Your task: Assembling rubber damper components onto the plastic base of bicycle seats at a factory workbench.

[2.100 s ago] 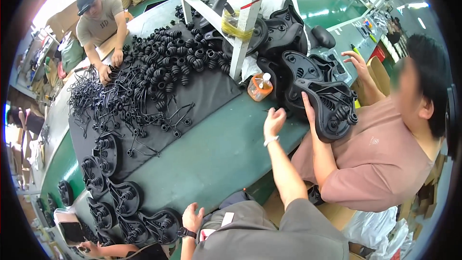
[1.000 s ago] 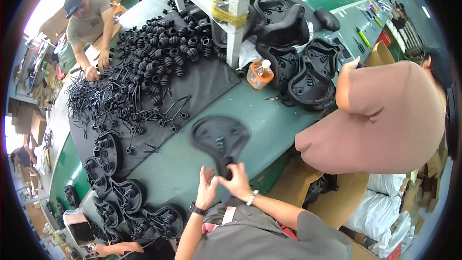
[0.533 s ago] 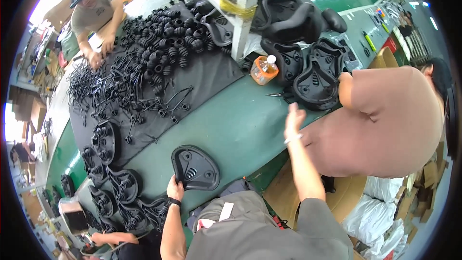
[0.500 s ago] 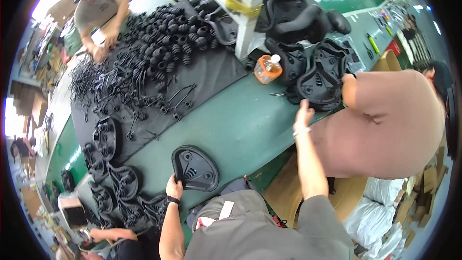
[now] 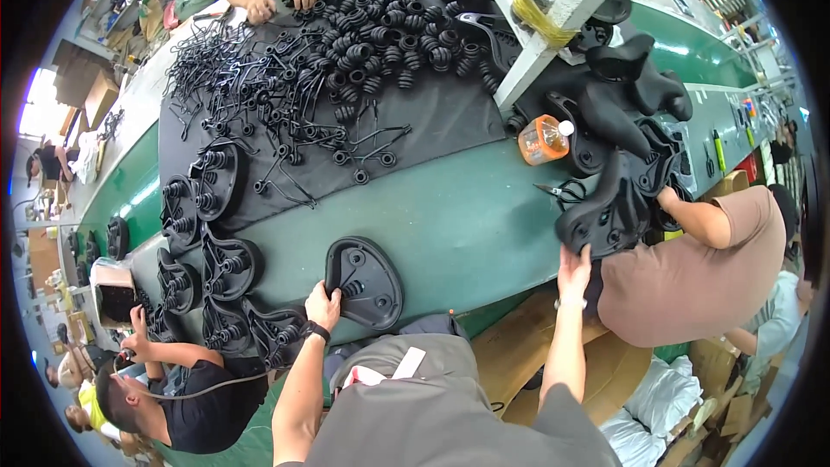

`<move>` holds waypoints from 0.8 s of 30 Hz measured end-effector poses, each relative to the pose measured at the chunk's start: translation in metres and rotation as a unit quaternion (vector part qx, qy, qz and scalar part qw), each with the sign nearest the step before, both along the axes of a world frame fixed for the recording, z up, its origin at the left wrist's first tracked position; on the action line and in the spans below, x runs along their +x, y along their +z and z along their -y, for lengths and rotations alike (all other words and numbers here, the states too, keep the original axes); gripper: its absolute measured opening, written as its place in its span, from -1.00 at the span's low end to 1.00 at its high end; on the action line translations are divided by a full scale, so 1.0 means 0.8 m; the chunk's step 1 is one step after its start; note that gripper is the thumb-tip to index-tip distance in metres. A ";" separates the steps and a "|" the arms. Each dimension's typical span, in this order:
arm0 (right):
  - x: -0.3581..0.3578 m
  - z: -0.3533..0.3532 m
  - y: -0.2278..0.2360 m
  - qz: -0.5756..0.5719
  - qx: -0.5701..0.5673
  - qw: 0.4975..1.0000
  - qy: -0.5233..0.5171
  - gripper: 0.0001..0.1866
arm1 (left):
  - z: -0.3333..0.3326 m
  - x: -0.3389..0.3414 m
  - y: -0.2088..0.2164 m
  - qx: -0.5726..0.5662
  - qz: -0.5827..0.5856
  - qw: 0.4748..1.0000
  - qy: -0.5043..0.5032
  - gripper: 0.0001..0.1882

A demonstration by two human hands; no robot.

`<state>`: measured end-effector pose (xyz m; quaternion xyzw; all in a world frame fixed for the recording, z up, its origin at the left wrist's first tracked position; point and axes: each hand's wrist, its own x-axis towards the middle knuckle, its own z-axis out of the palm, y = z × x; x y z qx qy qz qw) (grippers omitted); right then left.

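My left hand [image 5: 322, 304] grips the edge of a black bicycle saddle [image 5: 373, 281], which lies on the green table underside up, with a dark ribbed spring-like part and a thin rod in its hollow. To the right, my right hand [image 5: 575, 272] has hold of the near edge of another black saddle [image 5: 607, 212], tilted up beside the stack of saddles. Its thumb is on the rim; the fingers underneath are partly hidden. Just left of that saddle lies a pair of scissors [image 5: 565, 194] with dark handles.
Black ribbed rubber pieces [image 5: 372, 43] and bent metal rods [image 5: 259, 86] are heaped on a black cloth [image 5: 441, 121]. Several saddles [image 5: 226, 268] crowd the left. An orange-labelled bottle [image 5: 543, 140] stands near a white post [image 5: 562, 26]. Co-workers sit left and right [image 5: 692, 268]; another's hands [image 5: 281, 2] work opposite.
My right hand has gone from reaching, fingers stretched out, to gripping a saddle, which is now tilted. My left hand still holds its saddle. The whole view has shifted.
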<state>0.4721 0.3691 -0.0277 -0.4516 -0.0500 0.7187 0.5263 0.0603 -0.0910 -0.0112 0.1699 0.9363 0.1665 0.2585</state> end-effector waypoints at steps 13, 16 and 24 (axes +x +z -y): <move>-0.191 0.051 0.015 0.474 0.178 0.576 0.642 -0.36 | -0.014 -0.007 -0.009 0.032 0.050 0.997 0.055 -0.37; -0.252 0.006 0.040 0.629 0.371 0.404 0.551 -0.49 | -0.019 -0.008 -0.002 0.047 0.037 0.997 0.056 -0.44; -0.394 -0.225 -0.015 0.824 0.412 0.092 0.378 -0.84 | -0.021 -0.003 0.009 0.039 0.070 0.994 0.072 -0.41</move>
